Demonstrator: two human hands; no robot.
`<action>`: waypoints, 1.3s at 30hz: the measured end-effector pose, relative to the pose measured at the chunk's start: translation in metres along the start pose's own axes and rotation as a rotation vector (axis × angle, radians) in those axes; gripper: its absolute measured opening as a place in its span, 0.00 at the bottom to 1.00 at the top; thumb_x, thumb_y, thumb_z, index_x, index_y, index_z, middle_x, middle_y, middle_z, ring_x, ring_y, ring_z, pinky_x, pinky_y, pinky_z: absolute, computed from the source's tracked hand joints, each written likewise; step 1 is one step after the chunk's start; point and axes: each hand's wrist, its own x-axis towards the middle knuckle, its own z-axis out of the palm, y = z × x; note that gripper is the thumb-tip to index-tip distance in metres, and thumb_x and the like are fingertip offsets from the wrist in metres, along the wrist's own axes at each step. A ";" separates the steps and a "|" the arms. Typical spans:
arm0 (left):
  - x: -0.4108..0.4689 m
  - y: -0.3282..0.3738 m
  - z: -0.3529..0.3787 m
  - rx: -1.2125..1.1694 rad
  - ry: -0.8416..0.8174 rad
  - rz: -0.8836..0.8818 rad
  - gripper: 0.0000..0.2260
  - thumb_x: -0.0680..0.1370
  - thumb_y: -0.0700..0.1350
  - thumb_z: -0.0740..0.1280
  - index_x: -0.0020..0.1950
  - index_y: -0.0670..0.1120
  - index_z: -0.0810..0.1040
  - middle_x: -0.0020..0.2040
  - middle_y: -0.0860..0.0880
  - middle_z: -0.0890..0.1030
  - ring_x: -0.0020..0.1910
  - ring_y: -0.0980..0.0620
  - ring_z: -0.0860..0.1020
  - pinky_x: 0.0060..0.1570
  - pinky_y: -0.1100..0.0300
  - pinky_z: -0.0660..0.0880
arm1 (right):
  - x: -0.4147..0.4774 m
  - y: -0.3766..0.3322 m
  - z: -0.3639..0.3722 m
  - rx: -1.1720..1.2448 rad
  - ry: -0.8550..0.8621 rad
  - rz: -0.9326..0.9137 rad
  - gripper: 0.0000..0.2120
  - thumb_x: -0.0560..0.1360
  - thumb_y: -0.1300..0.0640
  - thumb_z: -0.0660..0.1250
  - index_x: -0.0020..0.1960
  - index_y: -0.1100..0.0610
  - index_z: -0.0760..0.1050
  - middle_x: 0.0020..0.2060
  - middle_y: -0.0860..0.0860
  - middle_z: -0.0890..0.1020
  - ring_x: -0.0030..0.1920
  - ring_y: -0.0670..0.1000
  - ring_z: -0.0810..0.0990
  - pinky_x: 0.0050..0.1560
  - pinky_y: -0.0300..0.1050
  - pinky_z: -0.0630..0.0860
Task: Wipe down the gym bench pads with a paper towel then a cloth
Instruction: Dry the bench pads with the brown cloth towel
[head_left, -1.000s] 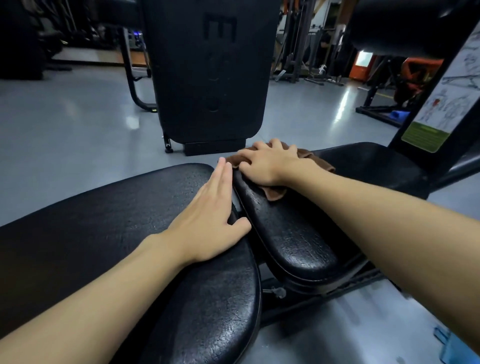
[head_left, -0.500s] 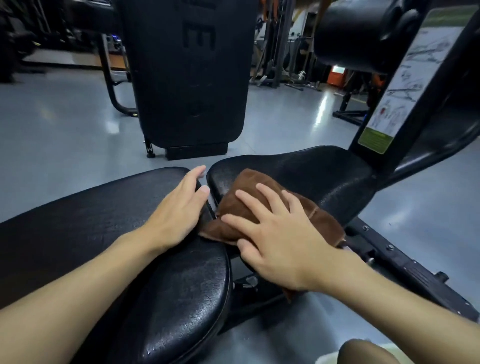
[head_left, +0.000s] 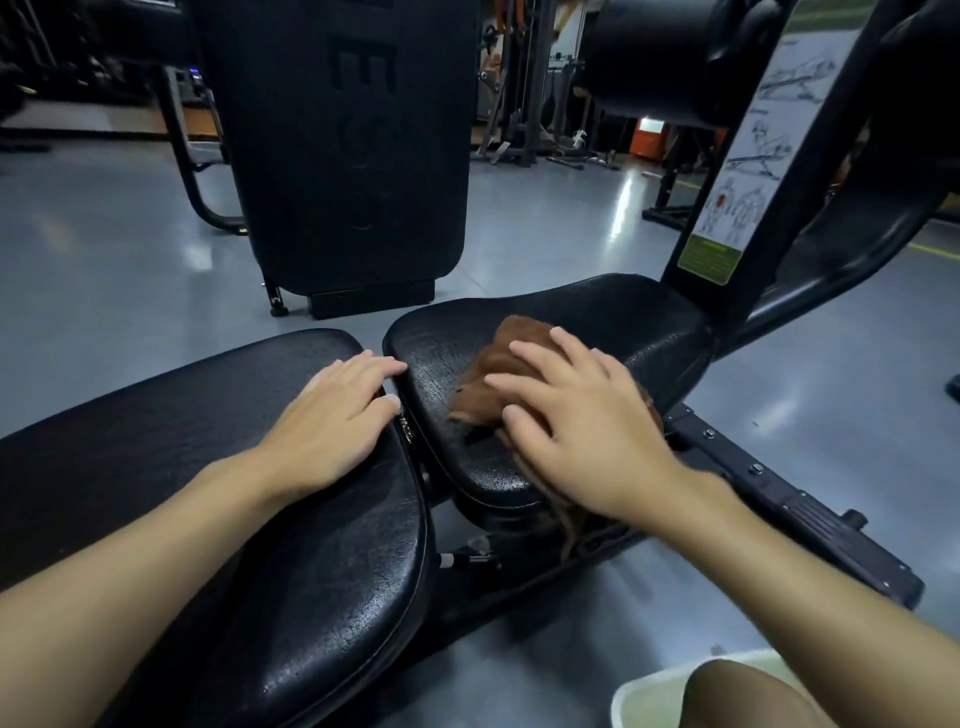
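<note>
A brown cloth (head_left: 511, 358) lies bunched on the small black seat pad (head_left: 613, 317) of the bench. My right hand (head_left: 582, 431) presses flat on the cloth with fingers spread, covering its near half; a bit of cloth hangs over the pad's near edge. The long black back pad (head_left: 156, 467) runs off to the left. On its end near the gap between the pads rests my left hand (head_left: 337, 421), fingers straight, fingertips touching the seat pad's edge. No paper towel is visible.
A black upright machine housing (head_left: 343, 150) stands on the grey floor behind the bench. The bench frame with an exercise chart (head_left: 753, 150) rises at right, a roller pad (head_left: 670, 57) above it. A pale bin (head_left: 644, 696) and my knee (head_left: 737, 696) sit at bottom right.
My right hand has drawn the cloth back from the seat pad's far end toward me, then slid it right toward the pad's middle. The left hand has stayed on the back pad.
</note>
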 end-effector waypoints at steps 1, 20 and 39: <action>0.000 -0.001 0.000 0.008 0.000 0.007 0.25 0.78 0.53 0.50 0.74 0.53 0.66 0.76 0.55 0.64 0.77 0.61 0.52 0.73 0.64 0.44 | 0.005 0.011 -0.002 0.011 -0.003 0.042 0.27 0.76 0.38 0.46 0.68 0.38 0.73 0.74 0.43 0.68 0.78 0.53 0.56 0.75 0.58 0.53; -0.005 0.008 -0.002 -0.032 0.018 -0.027 0.24 0.81 0.42 0.57 0.77 0.51 0.60 0.78 0.53 0.61 0.77 0.58 0.52 0.72 0.64 0.44 | 0.015 -0.039 0.008 -0.076 -0.071 -0.090 0.28 0.77 0.39 0.43 0.72 0.38 0.68 0.75 0.44 0.66 0.78 0.56 0.57 0.73 0.63 0.53; -0.003 0.005 -0.001 0.025 0.033 0.004 0.42 0.66 0.77 0.53 0.75 0.55 0.64 0.77 0.56 0.63 0.77 0.60 0.53 0.70 0.67 0.43 | 0.112 0.094 -0.011 -0.158 -0.191 0.524 0.25 0.79 0.42 0.47 0.75 0.43 0.62 0.77 0.54 0.59 0.77 0.61 0.52 0.71 0.69 0.53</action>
